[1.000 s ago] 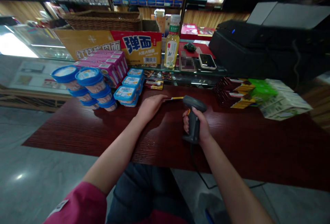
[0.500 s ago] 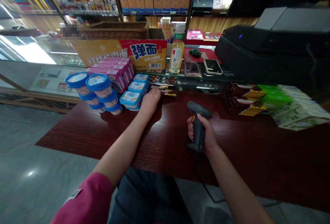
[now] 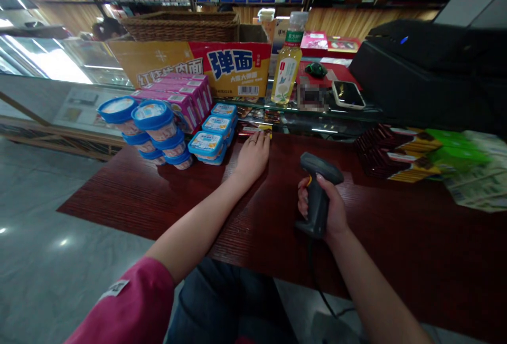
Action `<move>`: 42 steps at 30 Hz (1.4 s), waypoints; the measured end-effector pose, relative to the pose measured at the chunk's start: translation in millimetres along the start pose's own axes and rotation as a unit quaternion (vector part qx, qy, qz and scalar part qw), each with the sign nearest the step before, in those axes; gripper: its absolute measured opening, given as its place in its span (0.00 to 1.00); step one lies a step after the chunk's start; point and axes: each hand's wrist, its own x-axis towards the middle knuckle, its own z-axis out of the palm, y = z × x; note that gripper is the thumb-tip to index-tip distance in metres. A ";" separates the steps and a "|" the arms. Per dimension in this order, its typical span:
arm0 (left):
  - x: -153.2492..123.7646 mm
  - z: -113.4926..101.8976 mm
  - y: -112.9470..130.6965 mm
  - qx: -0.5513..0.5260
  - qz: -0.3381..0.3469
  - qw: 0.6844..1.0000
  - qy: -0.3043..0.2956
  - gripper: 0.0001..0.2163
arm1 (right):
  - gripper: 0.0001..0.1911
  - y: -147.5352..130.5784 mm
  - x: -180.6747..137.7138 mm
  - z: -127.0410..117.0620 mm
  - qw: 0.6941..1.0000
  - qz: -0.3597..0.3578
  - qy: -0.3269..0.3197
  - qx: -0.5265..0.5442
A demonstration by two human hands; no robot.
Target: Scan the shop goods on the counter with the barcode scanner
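My left hand (image 3: pixel 254 155) lies palm down at the far edge of the dark red counter top (image 3: pixel 269 228), its fingers stretched out over a flat dark red and yellow snack packet (image 3: pixel 247 131). The fingers touch or cover the packet's near side; the thumb is hidden. In my right hand (image 3: pixel 331 204) is a black handheld barcode scanner (image 3: pixel 318 196), gripped upright by its handle above the counter. Beside the left hand stand blue-lidded rectangular tubs (image 3: pixel 206 144), stacked in rows.
Round blue-lidded cups (image 3: pixel 153 117) and pink boxes (image 3: pixel 184 102) stand left. Dark red packets (image 3: pixel 386 151) and green-white cartons (image 3: pixel 477 175) lie right. Behind, a glass ledge carries a drink bottle (image 3: pixel 287 64), a phone (image 3: pixel 347 94) and a noodle carton (image 3: pixel 237 69). The scanner's cable (image 3: pixel 317 280) hangs down.
My left hand has slid rightward along the snack packet, from its left end to its middle and right part. The scanner stays in my right hand; the whole view has shifted slightly.
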 end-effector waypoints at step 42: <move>79.9 24.6 224.8 -0.402 0.177 0.893 0.095 0.16 | 0.20 -71.5 -50.2 -144.4 0.956 -0.241 0.146 0.082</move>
